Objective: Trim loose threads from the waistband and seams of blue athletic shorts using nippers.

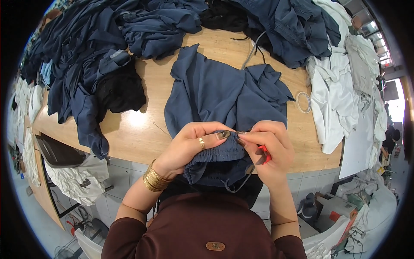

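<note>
A pair of dark blue pants (207, 93) lies on the wooden table, its two legs spread away from me. Its gathered elastic waistband (220, 154) hangs over the near edge, toward my lap. My left hand (189, 140) pinches the band between thumb and fingers. Right beside it, my right hand (274, 142) pinches the same spot with thumb and forefinger. Tucked in the right palm is a small cutting tool with a red handle and dark blades (262, 155), partly hidden by the fingers. A grey drawstring (235, 189) dangles below the waistband.
Dark blue garments (82, 43) heap at the far left, with a black cloth (120, 88) among them. More blue clothing (289, 30) is piled at the far right. White fabric (332, 95) drapes over the right side, near a tape roll (303, 102). A dark bin (64, 151) stands left.
</note>
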Demonstrator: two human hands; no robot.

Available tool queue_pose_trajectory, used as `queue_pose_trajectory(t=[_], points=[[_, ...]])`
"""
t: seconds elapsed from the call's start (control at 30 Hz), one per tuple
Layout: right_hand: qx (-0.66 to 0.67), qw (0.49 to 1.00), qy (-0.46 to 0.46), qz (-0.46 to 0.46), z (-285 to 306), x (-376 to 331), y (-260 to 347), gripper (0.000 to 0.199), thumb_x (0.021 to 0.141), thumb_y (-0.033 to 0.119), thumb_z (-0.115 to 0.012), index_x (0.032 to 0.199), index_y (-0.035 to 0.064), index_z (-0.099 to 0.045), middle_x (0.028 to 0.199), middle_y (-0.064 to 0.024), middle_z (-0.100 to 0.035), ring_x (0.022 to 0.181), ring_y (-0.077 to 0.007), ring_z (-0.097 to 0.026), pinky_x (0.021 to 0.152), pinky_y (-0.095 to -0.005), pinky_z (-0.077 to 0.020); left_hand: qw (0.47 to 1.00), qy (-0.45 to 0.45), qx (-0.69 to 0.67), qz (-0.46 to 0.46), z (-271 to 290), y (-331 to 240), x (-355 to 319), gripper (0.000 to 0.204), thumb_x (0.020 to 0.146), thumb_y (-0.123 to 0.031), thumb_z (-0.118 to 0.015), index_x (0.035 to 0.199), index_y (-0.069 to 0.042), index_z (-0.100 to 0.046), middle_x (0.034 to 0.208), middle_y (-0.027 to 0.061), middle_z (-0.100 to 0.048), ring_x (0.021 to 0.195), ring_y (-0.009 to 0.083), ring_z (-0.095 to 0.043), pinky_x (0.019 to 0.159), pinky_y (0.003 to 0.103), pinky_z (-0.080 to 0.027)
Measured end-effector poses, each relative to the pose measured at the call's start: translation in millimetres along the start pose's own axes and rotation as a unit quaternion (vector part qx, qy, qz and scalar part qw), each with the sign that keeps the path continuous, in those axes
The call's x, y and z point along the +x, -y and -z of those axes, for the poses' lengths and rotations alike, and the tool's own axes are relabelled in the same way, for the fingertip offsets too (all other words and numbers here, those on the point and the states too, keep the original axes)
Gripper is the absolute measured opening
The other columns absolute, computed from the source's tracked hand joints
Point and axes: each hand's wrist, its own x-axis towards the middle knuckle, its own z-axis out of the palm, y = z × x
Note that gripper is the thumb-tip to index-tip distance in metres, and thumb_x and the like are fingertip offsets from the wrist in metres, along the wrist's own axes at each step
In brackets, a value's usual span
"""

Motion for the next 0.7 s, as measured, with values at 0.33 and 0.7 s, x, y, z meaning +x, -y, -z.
queue_pose_trajectory(t=[0.33,0.7], points=[[0.178,0.965,-0.043,-0.19,21,-12,-3,0.01,0.082,0.007,-0.063,0.086,0.0026,-0.055,0.077,-0.0063,-0.051,0.066,-0.0123,-0.051,0.06,-0.0216,-0.0401,0.993,-0.009,-0.109,0.037,-1,-3,-3,0.026,0.09,-0.007,-0.049,0.111,0.007,-0.056,0.101,0.0095,-0.064,0.088,0.0101,-0.062,0.081,0.022,-0.049],[-0.162,0.984,0.069,-0.038,23,-3,0,0.02,0.07,0.019,-0.072,0.083,0.0103,-0.059,0.066,0.001,-0.05,0.058,-0.0174,-0.043,0.054,-0.0298,-0.0302,0.999,-0.019,-0.048,0.018,-5,-5,-2,0.024,0.091,-0.007,-0.048,0.109,0.006,-0.057,0.1,0.0083,-0.064,0.088,0.0088,-0.061,0.08,0.021,-0.048]])
